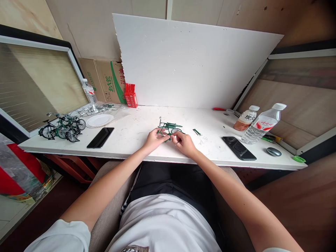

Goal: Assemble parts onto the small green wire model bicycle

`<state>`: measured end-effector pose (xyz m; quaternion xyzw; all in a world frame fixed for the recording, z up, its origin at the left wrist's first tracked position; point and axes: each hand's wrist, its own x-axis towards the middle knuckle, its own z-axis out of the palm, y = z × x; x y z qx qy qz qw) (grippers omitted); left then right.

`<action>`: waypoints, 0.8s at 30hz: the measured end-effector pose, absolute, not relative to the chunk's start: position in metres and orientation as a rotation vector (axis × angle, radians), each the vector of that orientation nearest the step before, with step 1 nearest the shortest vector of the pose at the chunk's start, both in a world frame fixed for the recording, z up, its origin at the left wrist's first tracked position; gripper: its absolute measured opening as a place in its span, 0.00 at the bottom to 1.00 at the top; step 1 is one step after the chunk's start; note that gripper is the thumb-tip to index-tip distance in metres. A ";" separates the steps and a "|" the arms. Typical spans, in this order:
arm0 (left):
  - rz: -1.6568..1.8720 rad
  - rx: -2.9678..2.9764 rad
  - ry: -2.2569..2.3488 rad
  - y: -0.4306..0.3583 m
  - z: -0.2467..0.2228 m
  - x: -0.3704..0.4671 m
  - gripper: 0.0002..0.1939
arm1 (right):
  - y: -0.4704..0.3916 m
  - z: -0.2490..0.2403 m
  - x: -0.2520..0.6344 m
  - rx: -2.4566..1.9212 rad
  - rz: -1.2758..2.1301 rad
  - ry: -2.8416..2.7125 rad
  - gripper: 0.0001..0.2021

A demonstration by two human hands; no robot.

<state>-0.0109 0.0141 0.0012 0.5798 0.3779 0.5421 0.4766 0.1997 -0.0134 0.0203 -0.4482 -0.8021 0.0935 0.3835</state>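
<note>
The left hand [154, 140] grips the bike [171, 125], the right hand [186, 143] pinches it low — too strong pressing may bend thin parts.

Large white flat board [194, 66] is standing against back wall [86, 24]. Brown cardboard carton with green stripe [105, 80] is standing beside small red box [131, 96]. White round plates [99, 120] are lying near black rectangular phone [100, 138]. Silver oval object [273, 151] is sitting near green ring [299, 159].
</note>
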 end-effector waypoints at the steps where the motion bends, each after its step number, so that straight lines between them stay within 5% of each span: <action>1: 1.347 1.420 0.953 0.015 0.000 -0.011 0.32 | -0.013 0.020 0.200 -1.147 0.244 -2.034 0.16; 5: 1.496 1.439 1.169 0.013 0.004 -0.012 0.32 | -0.014 0.020 0.199 -1.188 0.223 -2.015 0.15; 10: 1.429 1.554 1.032 0.008 0.009 -0.011 0.20 | -0.014 0.017 0.196 -1.224 0.060 -2.046 0.13; 24: 1.249 1.563 0.893 0.010 0.004 -0.011 0.23 | -0.015 0.018 0.195 -1.192 0.030 -2.096 0.14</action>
